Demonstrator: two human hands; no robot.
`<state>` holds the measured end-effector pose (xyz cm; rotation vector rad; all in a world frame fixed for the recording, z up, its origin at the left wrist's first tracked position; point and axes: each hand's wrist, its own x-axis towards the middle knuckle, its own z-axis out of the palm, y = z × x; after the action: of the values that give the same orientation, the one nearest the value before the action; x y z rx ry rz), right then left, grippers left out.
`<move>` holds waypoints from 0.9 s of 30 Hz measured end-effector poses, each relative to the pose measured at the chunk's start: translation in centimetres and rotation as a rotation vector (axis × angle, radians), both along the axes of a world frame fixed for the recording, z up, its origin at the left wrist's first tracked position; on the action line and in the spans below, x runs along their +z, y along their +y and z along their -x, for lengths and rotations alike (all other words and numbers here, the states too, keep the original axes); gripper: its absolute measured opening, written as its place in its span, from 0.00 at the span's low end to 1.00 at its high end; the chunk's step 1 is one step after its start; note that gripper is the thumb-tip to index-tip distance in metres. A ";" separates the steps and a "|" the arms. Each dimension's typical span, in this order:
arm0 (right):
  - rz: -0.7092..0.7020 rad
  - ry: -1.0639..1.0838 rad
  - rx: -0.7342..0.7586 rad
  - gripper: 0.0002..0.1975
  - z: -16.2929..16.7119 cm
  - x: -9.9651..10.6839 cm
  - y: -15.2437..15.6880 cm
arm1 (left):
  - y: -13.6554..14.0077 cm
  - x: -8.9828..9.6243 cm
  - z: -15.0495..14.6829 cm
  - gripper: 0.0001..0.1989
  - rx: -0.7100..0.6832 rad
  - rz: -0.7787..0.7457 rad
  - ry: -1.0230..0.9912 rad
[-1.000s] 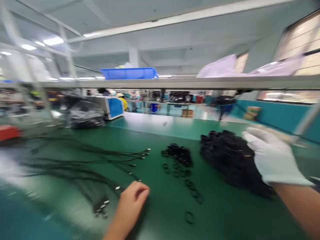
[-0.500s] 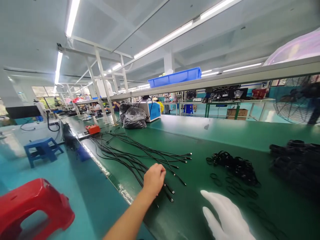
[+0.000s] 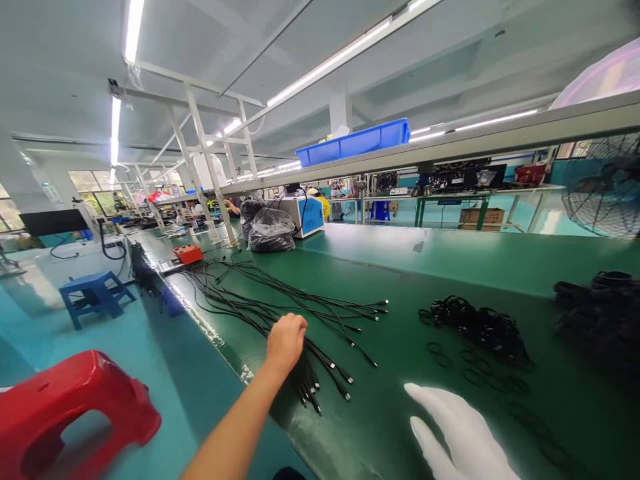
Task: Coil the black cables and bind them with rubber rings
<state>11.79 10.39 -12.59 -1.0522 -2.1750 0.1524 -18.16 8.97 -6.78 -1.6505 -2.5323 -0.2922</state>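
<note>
Long black cables [image 3: 343, 387] with metal-tipped plugs lie along the green bench. My bare left hand [image 3: 287, 341] has its fingers curled round some of them. Below that hand, a cluster of cable ends [image 3: 307, 387] sticks out toward the near edge, while other cables lie loose beyond it. My right hand [image 3: 457, 427], in a white glove, hovers over or rests on the bench with thumb and fingers apart and nothing between them. Thin black rings [image 3: 480, 330] form a pile beyond the right hand, several lying singly beside it.
Thick black coiled items [image 3: 600, 313] are heaped at the far right. Along the bench stand an orange box [image 3: 188, 254], a black plastic bag [image 3: 271, 230] and a blue-and-white machine [image 3: 311, 215]. A shelf overhead carries a blue tray [image 3: 355, 143]. A red stool [image 3: 85, 400] stands at left.
My left hand has moved left and a little away along the cables, and more plug ends now show beneath it. My right hand stays nearly in place.
</note>
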 end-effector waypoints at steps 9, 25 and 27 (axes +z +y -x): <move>0.064 0.005 -0.007 0.15 0.2 0.6 -0.4 | -1.8 0.9 3.4 0.11 -0.001 0.055 0.076; 0.117 0.058 -0.011 0.14 0.3 0.7 -0.3 | -1.9 0.6 0.6 0.09 -0.250 -0.021 0.154; 0.126 0.104 -0.024 0.14 0.2 0.8 -0.4 | -2.6 0.3 0.3 0.10 -0.230 -0.054 0.156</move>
<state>11.55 9.95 -11.79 -1.1150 -2.0805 0.3288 -18.44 6.39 -6.51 -1.8665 -2.2073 -0.2373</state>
